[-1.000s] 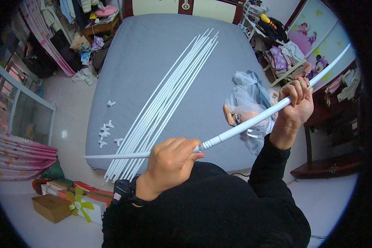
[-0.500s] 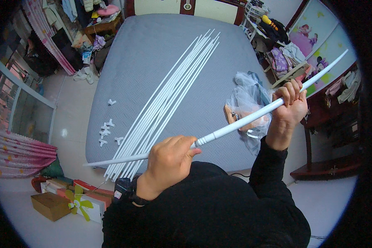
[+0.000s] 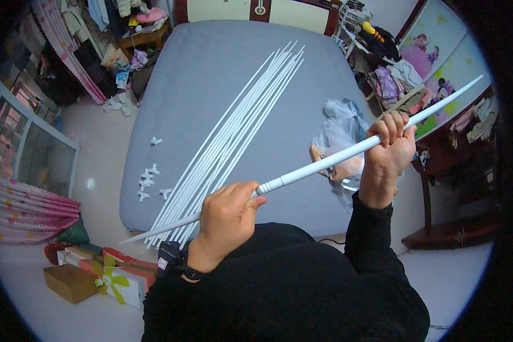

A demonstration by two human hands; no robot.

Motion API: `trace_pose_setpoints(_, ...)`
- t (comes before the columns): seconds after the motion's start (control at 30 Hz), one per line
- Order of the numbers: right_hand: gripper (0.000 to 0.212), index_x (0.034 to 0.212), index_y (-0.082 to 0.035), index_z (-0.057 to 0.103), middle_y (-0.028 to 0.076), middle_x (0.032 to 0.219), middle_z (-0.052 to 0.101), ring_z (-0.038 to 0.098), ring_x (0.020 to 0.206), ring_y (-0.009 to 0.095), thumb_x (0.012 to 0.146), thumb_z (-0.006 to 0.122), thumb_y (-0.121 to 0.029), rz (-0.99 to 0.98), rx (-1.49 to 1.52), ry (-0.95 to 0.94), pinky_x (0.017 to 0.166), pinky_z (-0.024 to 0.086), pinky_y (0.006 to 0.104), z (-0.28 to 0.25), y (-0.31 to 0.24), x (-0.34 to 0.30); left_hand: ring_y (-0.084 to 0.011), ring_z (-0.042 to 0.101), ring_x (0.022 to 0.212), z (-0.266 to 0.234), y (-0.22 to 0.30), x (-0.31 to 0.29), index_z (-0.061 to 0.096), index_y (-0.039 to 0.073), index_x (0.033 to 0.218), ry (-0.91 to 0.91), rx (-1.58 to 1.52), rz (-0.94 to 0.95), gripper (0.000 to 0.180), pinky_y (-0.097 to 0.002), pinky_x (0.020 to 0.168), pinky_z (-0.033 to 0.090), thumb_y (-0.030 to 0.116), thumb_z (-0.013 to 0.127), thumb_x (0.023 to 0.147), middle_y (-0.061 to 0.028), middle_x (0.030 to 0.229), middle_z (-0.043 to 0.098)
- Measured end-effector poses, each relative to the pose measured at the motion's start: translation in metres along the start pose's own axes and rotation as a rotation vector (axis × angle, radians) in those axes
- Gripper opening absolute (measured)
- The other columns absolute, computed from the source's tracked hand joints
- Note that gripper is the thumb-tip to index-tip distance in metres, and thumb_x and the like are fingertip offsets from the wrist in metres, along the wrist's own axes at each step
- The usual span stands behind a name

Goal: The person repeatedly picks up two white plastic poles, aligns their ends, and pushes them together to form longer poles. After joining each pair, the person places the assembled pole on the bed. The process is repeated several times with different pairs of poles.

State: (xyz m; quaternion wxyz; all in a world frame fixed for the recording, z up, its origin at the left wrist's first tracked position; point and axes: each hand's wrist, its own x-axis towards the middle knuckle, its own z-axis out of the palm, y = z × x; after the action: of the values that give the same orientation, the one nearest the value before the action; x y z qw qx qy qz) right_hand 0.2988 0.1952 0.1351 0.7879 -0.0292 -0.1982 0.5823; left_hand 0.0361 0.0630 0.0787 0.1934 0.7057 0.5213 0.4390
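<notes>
A long white pole (image 3: pixel 319 164) slants across in front of me, its near left end low and its other end high at the right. My left hand (image 3: pixel 227 219) is wrapped around it beside a ringed joint, which the thumb and fingers partly cover. Farther up the same pole, my right hand (image 3: pixel 391 147) is closed around the shaft. Beyond the left hand, a bundle of thin white rods (image 3: pixel 233 134) lies lengthwise on the grey mattress (image 3: pixel 176 91). Several small white branched connectors (image 3: pixel 146 183) rest left of the rods.
A crumpled clear plastic bag (image 3: pixel 339 134) lies on the mattress at the right. Cardboard boxes (image 3: pixel 71 282) and a green fan blade (image 3: pixel 113 280) are on the floor at lower left. Clothes crowd a rack (image 3: pixel 402 80) at the far right; pink curtains (image 3: pixel 31 208) hang left.
Both hands have shifted slightly left with the pole. My left hand now sits closer to the joint and covers more of it. The rods and connectors have stayed put.
</notes>
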Motion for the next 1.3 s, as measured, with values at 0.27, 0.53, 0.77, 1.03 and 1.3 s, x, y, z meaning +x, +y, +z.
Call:
trace_pose_setpoints(0.27,0.044,0.083,-0.007,0.041,-0.001,0.06,0.032,0.027,0.046,0.009,0.099,0.028,-0.047,0.078,0.001,0.249,0.038,0.027,0.0217,-0.02,-0.003,0.006,-0.0194,0.052,0.057,-0.006,0.003,-0.002,0.06,0.0,0.096,0.043,-0.137,-0.067,0.02,-0.0303,0.051,0.039,0.015,0.067,0.084,-0.0093,0.069,0.056)
trace_pose_setpoints(0.53,0.041,0.079,-0.005,0.04,0.0,0.06,0.032,0.029,0.047,0.01,0.101,0.028,-0.038,0.086,0.037,0.289,0.039,0.028,0.0229,-0.036,-0.015,0.016,-0.0121,0.044,0.056,-0.006,-0.001,-0.004,0.06,0.001,0.099,-0.026,-0.33,-0.139,0.019,-0.0254,0.051,0.036,0.016,0.063,0.088,-0.0058,0.07,0.052)
trace_pose_setpoints(0.77,0.047,0.083,-0.006,0.039,0.0,0.061,0.032,0.028,0.046,0.01,0.099,0.025,-0.048,0.091,0.021,0.245,0.039,0.028,0.0226,-0.037,-0.021,0.02,-0.0132,0.05,0.063,-0.006,-0.002,-0.002,0.061,0.001,0.108,-0.045,-0.278,-0.069,0.025,-0.0256,0.057,0.04,0.02,0.056,0.092,-0.0074,0.079,0.058)
trace_pose_setpoints(1.03,0.048,0.078,-0.005,0.039,0.0,0.059,0.031,0.029,0.046,0.01,0.1,0.027,-0.046,0.044,0.032,0.173,0.039,0.026,0.023,-0.03,-0.035,0.028,-0.0217,0.054,0.065,-0.008,-0.012,-0.002,0.059,0.004,0.108,-0.059,-0.095,-0.012,0.021,-0.0325,0.059,0.042,0.016,0.055,0.091,-0.0108,0.075,0.056)
trace_pose_setpoints(1.3,0.045,0.082,-0.005,0.042,-0.001,0.058,0.03,0.027,0.045,0.008,0.101,0.027,-0.043,0.062,-0.074,0.1,0.038,0.027,0.0213,-0.016,-0.01,0.01,-0.0299,0.056,0.061,-0.001,-0.006,-0.002,0.058,0.007,0.101,-0.149,0.066,0.01,0.019,-0.0373,0.053,0.041,0.018,0.061,0.086,-0.0116,0.069,0.056)
